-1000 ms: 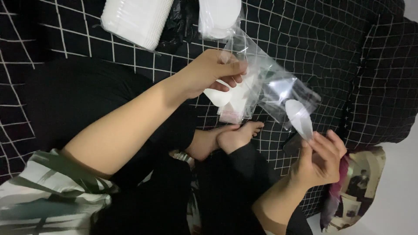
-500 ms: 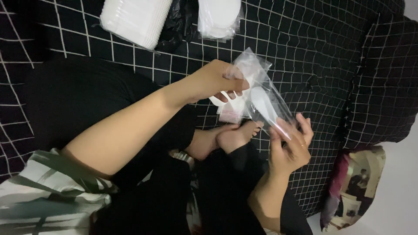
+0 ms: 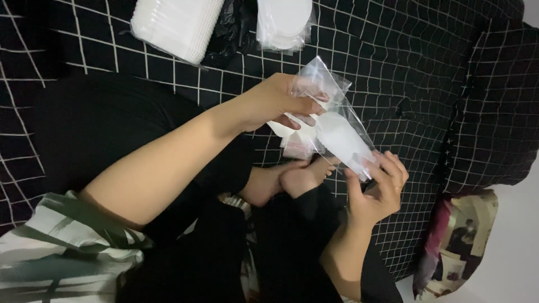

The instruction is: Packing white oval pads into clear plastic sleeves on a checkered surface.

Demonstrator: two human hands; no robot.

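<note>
Beneath both your hands lies the biggest surface, a black bedspread (image 3: 393,67) with a thin white grid, soft and creased, so anything set on it will sink a little rather than slide. Beyond your left hand, toward the top edge, sits a stack of white ridged containers (image 3: 177,22), stiff-looking thin plastic, and just beside it a clear packet of round white lids (image 3: 283,19) on a crumpled black bag. Well off to the outside of your right hand, a patterned cushion (image 3: 457,241) leans by the bed's edge. Between your hands is the clear plastic sleeve (image 3: 331,120), crinkly, glossy and very light; judge it slippery and quick to collapse, so hold it at the open edge, not the middle. Your left hand (image 3: 278,101) is curled over its upper end, thumb and fingers pinching the film and, it seems, some white paper pieces under it. Your right hand (image 3: 376,188) is half closed at the lower end, fingertips pinching the handle end of a white plastic spoon (image 3: 342,140), whose bowl lies inside or against the sleeve; which one cannot be told through the glare. The spoon looks rigid, smooth and weightless, likely to snap if bent, so keep hold near the stem.
</note>
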